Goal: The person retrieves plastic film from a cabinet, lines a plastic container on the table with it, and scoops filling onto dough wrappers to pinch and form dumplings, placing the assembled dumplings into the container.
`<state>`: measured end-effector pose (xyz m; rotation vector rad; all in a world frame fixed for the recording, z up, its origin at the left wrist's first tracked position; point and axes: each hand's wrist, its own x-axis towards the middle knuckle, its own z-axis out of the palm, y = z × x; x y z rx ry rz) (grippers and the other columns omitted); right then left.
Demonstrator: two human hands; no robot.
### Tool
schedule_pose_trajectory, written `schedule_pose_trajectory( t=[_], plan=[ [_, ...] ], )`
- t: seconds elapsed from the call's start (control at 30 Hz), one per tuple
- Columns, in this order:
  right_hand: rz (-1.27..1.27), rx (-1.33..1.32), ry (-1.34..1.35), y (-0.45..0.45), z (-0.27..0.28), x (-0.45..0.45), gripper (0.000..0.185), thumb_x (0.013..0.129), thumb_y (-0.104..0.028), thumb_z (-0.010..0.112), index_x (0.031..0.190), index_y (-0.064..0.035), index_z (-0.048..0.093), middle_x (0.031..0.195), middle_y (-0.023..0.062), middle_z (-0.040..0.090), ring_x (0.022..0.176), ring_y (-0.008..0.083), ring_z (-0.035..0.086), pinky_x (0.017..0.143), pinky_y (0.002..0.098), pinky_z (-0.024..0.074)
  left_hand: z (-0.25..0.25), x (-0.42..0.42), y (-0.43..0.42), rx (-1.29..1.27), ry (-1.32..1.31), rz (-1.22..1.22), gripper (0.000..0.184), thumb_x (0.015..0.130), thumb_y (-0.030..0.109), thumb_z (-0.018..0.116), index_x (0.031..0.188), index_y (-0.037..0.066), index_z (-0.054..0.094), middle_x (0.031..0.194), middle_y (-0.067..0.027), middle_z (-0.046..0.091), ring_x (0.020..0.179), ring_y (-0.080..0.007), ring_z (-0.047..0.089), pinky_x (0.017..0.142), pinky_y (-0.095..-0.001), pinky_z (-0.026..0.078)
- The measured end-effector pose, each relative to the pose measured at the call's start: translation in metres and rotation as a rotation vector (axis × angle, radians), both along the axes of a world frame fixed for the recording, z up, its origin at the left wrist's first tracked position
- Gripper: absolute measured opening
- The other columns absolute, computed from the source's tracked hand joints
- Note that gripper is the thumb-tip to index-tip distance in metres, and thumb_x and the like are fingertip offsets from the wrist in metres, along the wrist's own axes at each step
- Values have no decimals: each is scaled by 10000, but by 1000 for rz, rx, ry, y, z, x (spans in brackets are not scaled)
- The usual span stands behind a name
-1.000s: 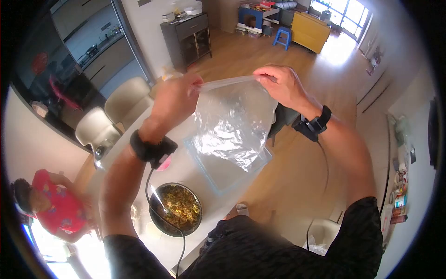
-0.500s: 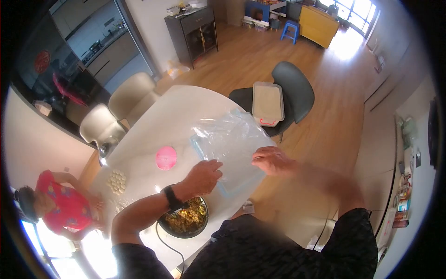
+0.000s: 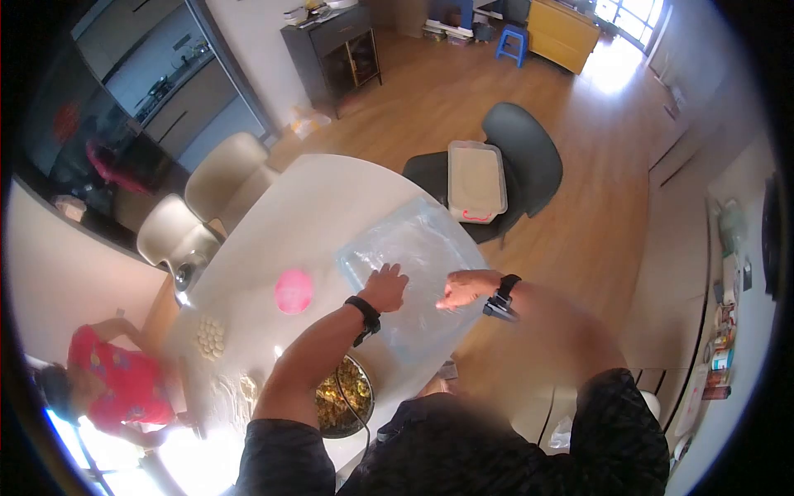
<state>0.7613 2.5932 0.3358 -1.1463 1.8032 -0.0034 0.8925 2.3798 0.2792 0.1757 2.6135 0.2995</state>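
A clear plastic sheet (image 3: 418, 236) with pale blue edges lies spread over the rounded end of the white table (image 3: 273, 223). My left hand (image 3: 385, 287) rests on it, fingers stretched out. To its right, my right hand (image 3: 465, 288) touches the sheet, its fingers partly bent and pointing down; nothing shows in them. Beneath my left forearm stands a dark round pan (image 3: 343, 405) of chopped yellow-green filling, partly hidden by the arm, with a cord across it. A pink round mat (image 3: 294, 291) lies left of the sheet.
Several small dough pieces (image 3: 210, 338) sit near the left table edge, with flour around them. Another person in a red top (image 3: 128, 376) is beside that edge. A lidded plastic box (image 3: 477, 178) rests on a dark chair (image 3: 529, 165); light chairs (image 3: 227, 178) stand at left.
The sheet, bunched and raised at its far side before, now lies flatter. My left hand has moved up a little with its fingers further stretched; my right hand has moved slightly left, onto the sheet.
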Motion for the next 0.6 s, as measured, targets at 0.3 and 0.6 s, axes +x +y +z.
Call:
schedule_pose_trajectory(
  t=[0.3,0.6],
  plan=[
    [-43,-84,491,-23,-50,9,859,710,-202,850,1443,-35,435,1592,344,246,1291,480,532,964,500,534,12,12,18,-115,-243,111,1026,675,395,896,1557,239,395,1660,-254,176,1390,-550,404,1020,-737,404],
    [-147,7,371,-70,-31,-25,441,721,-190,817,1101,2,704,1215,279,668,1129,390,678,906,480,570,-21,13,-8,-211,81,59,456,812,182,676,1252,78,615,1240,-193,586,1094,-398,618,953,-611,451]
  ],
)
